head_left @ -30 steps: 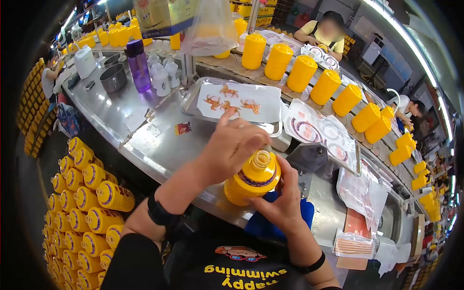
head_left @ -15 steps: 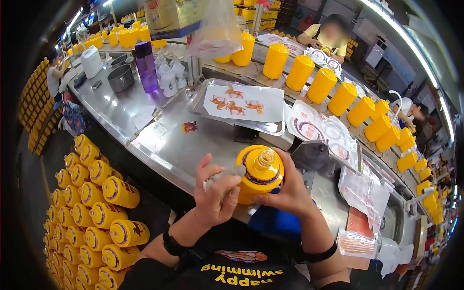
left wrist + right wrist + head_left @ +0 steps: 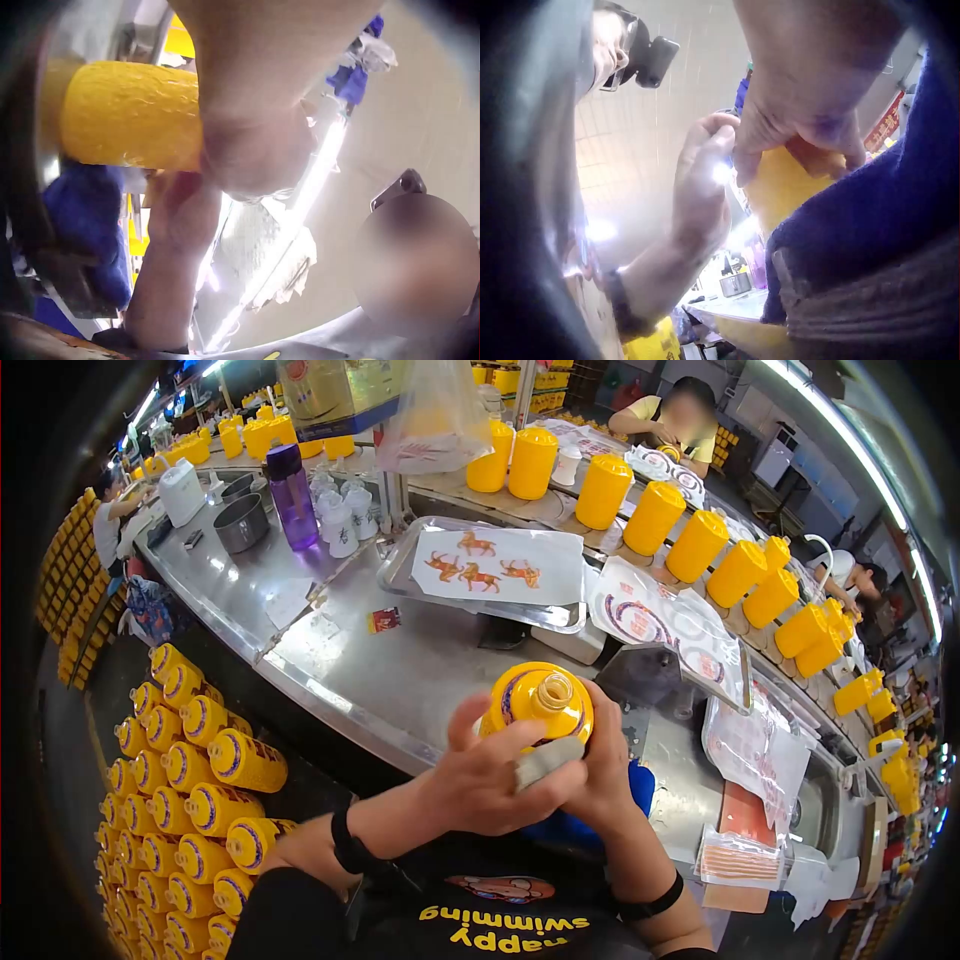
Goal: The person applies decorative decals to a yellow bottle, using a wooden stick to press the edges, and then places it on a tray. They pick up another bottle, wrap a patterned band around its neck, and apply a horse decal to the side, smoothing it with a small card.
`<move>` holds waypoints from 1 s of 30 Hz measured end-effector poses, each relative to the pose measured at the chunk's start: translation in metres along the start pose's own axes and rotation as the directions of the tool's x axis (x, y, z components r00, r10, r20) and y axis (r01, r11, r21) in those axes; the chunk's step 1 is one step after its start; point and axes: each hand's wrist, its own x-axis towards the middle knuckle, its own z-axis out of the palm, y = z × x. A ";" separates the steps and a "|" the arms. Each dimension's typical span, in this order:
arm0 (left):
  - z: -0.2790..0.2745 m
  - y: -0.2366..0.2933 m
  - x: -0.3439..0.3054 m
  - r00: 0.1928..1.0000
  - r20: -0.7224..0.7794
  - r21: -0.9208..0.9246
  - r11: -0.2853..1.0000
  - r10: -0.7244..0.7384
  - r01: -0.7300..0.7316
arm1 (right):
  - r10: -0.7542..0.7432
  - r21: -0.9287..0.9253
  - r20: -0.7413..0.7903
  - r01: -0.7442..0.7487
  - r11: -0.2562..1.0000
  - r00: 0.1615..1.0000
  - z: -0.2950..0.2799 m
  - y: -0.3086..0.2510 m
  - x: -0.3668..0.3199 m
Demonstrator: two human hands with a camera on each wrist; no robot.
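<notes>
A glossy yellow bottle (image 3: 507, 700) with a bare, ringed neck and a dark patterned band round its shoulder stands tilted in front of me in the head view. My right hand (image 3: 606, 765) grips its right side, fingers round the body, as the right wrist view also shows. In my left hand (image 3: 480, 785) a flat grey scraper-like piece (image 3: 550, 762) is pinched between thumb and fingers, close against the near side of the bottle's shoulder. The left wrist view shows the textured yellow body (image 3: 131, 116). Part of the band is hidden behind my left hand.
A blue cloth (image 3: 640, 785) lies below the bottle. Behind it, a metal tray (image 3: 400, 575) holds a sheet of horse decals (image 3: 500, 550); another tray holds ring decals (image 3: 640, 615). Yellow bottles line the far conveyor, more are stacked at left (image 3: 245, 760). A person (image 3: 670, 425) sits opposite.
My left hand has come down from above the bottle, passed its left side, and now sits across its near side with the grey piece. My right hand keeps hold of the bottle.
</notes>
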 end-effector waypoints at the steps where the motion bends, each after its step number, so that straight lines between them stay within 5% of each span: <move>1: 0.000 -0.001 0.014 0.999 0.035 -0.007 1.000 0.008 -0.008 | -0.036 -0.042 0.001 0.036 0.998 0.999 0.000 0.002 0.000; 3: -0.001 -0.009 0.046 0.989 0.148 -0.044 0.999 0.023 -0.017 | -0.110 -0.127 0.009 0.111 0.986 0.994 0.001 0.006 -0.001; 8: 0.003 -0.053 0.075 0.939 0.335 -0.287 0.941 -0.076 0.179 | 0.083 0.008 0.105 -0.085 0.996 0.991 -0.006 -0.007 0.001; 14: -0.016 -0.046 0.015 0.851 0.141 -0.359 0.775 -0.507 0.521 | 0.057 0.046 0.061 -0.060 0.997 0.996 -0.008 -0.017 0.007; 17: -0.028 -0.013 -0.008 0.864 -0.001 -0.207 0.845 -0.504 0.493 | 0.058 0.054 0.049 -0.061 0.997 0.997 -0.006 -0.017 0.007; 26: -0.027 -0.005 -0.018 0.948 -0.084 -0.094 0.949 -0.308 0.301 | 0.080 0.027 0.033 -0.081 0.996 0.996 -0.004 -0.016 0.004; 30: -0.024 0.000 -0.022 0.978 -0.011 -0.074 0.975 -0.209 0.208 | 0.070 0.029 0.027 -0.071 0.997 0.997 -0.002 -0.012 0.002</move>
